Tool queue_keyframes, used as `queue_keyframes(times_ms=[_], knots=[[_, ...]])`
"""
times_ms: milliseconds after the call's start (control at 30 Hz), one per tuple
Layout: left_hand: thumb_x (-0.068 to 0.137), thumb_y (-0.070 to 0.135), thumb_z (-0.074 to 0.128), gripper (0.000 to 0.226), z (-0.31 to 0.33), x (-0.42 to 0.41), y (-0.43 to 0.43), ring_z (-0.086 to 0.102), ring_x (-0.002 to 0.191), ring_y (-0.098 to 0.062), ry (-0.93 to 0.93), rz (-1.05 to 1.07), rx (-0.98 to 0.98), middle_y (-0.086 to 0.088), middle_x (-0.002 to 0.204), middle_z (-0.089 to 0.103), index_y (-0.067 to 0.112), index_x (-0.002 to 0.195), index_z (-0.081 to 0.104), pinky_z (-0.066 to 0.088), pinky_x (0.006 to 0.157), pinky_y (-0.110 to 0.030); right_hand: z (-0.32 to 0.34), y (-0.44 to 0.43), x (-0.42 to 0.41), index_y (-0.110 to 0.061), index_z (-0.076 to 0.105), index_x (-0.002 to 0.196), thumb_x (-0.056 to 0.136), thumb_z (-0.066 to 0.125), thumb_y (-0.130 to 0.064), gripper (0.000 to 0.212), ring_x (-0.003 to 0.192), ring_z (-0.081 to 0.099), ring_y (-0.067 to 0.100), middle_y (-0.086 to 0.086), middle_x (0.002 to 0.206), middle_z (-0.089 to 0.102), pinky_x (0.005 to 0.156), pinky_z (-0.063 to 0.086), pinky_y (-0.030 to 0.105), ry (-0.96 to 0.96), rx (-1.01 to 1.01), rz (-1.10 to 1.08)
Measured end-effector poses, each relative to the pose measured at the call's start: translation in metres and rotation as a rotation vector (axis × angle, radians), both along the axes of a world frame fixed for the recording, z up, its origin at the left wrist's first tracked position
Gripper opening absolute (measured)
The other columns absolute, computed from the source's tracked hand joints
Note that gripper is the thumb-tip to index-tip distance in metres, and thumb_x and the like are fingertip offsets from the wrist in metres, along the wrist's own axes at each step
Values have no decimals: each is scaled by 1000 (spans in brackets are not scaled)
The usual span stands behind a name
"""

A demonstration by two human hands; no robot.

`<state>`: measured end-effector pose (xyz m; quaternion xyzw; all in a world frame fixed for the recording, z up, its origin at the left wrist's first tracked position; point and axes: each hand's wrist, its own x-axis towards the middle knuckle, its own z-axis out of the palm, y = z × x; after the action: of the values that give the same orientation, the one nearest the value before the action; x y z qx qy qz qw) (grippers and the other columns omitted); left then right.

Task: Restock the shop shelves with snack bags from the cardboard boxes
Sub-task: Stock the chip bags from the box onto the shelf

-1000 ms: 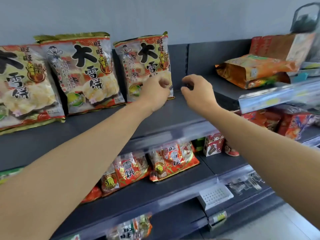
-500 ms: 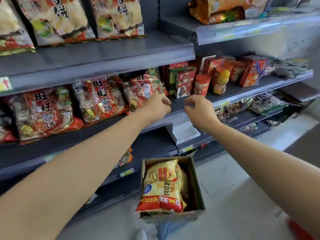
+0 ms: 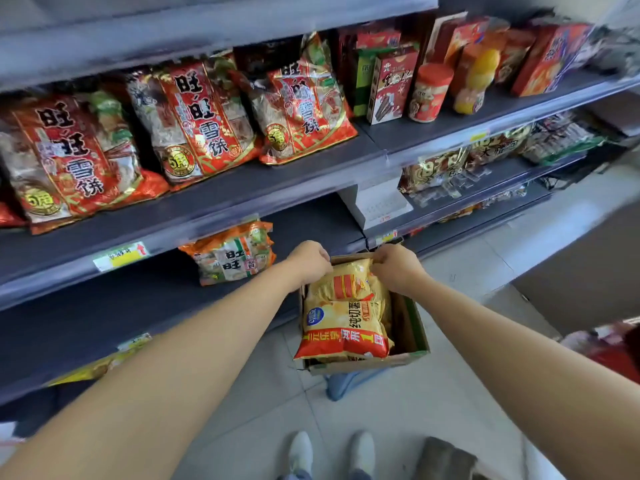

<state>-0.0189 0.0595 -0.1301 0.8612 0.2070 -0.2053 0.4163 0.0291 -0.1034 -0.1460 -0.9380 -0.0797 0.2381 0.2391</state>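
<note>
Snack bag point(image 3: 346, 306) top in both grips

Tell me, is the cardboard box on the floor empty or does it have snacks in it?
Not empty. The open cardboard box holds yellow chip bags stacked to its rim; how many lie underneath cannot be told.

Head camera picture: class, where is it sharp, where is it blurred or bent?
Head view: the yellow chip bag in the cardboard box prints sharp; the right-hand shelves smear with blur; the wide lens bows the shelf edges and swells the forearms; light is soft, without hard shadows.
</note>
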Motion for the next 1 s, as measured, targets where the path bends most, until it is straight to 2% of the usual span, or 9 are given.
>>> queue_keyframes(times_ms=[67, 133, 200, 267, 333, 467, 600, 733, 1000], knots=[[88, 7, 61, 5, -22, -7, 6, 49, 81, -19, 75, 2, -15, -6, 87, 52, 10, 90, 62, 39, 59, -26, -22, 3, -11, -6, 58, 126, 91, 55, -18, 37, 100, 60, 25, 10, 119, 62, 69, 45, 25, 62, -15, -27], [89, 4, 57, 17, -45, -12, 11, 42, 73, -18, 141, -9, -24, -8, 77, 45, 13, 75, 51, 30, 51, -26, -39, 2, -22, -6, 54, 131, 93, 54, -19, 40, 110, 58, 25, 10, 126, 59, 79, 47, 28, 121, -32, -76], [91, 5, 55, 10, -62, -15, 12, 46, 78, -18, 195, -36, -17, -9, 78, 50, 9, 83, 53, 31, 51, -24, -55, -2, -29, -3, 58, 124, 94, 54, -18, 34, 108, 58, 28, 12, 120, 61, 85, 50, 34, 168, -55, -133], [91, 8, 59, 5, -80, -17, 12, 53, 83, -21, 224, -27, -30, -11, 89, 58, 4, 94, 58, 40, 56, -25, -67, -7, -33, -2, 62, 116, 94, 54, -18, 29, 106, 59, 29, 14, 116, 63, 86, 50, 36, 190, -85, -169], [87, 13, 65, 21, -99, -18, 13, 61, 91, -23, 255, 3, -39, -12, 101, 63, -1, 103, 63, 51, 71, -31, -80, -12, -36, -1, 63, 115, 94, 54, -20, 30, 106, 59, 28, 13, 118, 63, 85, 49, 34, 207, -118, -169], [83, 16, 69, 36, -126, -20, 12, 64, 101, -28, 312, 66, -82, -14, 114, 65, 0, 115, 61, 54, 90, -39, -102, -19, -42, -7, 64, 112, 94, 54, -21, 25, 93, 58, 21, 8, 113, 64, 77, 47, 28, 265, -121, -230], [83, 15, 69, 58, -140, -24, 8, 62, 107, -29, 390, 151, -167, -15, 120, 62, 8, 136, 46, 52, 94, -42, -118, -23, -45, -10, 60, 103, 95, 51, -22, 17, 88, 63, 19, 6, 102, 65, 78, 53, 31, 400, -35, -357], [88, 24, 66, 43, -154, -26, 4, 60, 110, -27, 494, 212, -237, -10, 119, 62, 7, 123, 48, 47, 91, -37, -130, -22, -46, -14, 55, 108, 95, 54, -30, 21, 84, 62, 14, 1, 101, 63, 61, 48, 22, 555, 82, -462], [80, 40, 73, 65, -153, -27, 6, 57, 104, -29, 646, 262, -328, -11, 116, 58, 20, 130, 37, 45, 94, -51, -151, -18, -40, -14, 53, 115, 88, 64, -38, 37, 87, 70, 21, 6, 102, 70, 76, 58, 35, 704, 261, -605]])
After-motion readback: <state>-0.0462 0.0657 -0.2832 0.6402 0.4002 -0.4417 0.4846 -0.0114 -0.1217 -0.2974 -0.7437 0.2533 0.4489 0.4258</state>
